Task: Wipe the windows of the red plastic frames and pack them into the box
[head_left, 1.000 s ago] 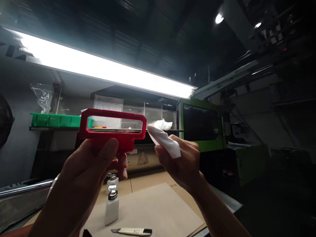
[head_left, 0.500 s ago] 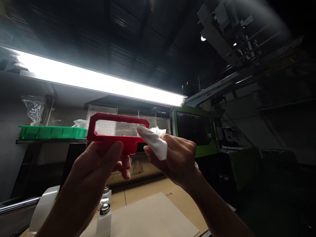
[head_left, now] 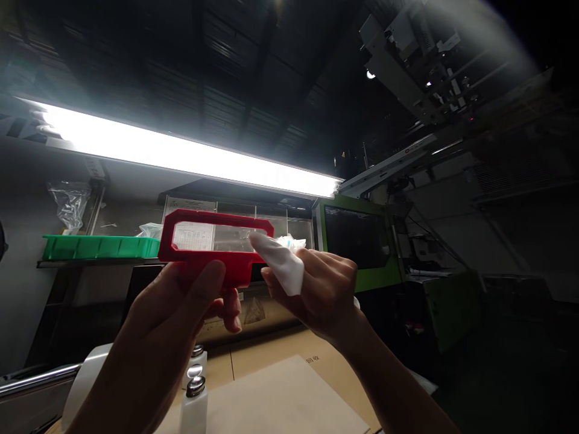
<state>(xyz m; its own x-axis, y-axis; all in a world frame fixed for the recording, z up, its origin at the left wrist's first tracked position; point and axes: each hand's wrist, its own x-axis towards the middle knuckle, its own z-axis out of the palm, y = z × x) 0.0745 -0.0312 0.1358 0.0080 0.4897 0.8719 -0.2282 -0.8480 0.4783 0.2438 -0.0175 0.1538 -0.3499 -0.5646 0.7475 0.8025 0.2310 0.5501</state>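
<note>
Now the white cloth [head_left: 283, 265], gripped in the curled fingers of the right hand [head_left: 328, 286], overlaps the right end of the red frame [head_left: 236, 268]; one second earlier it stands clear. Apparently it is within working reach, contact unconfirmed. The left hand [head_left: 169, 307], closed, holds the frame below the lamp [head_left: 194, 154].

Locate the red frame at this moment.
In the head view, the red frame is left of centre below the bright lamp, held by the left hand; the white cloth on the right hand overlaps its right end.
</note>
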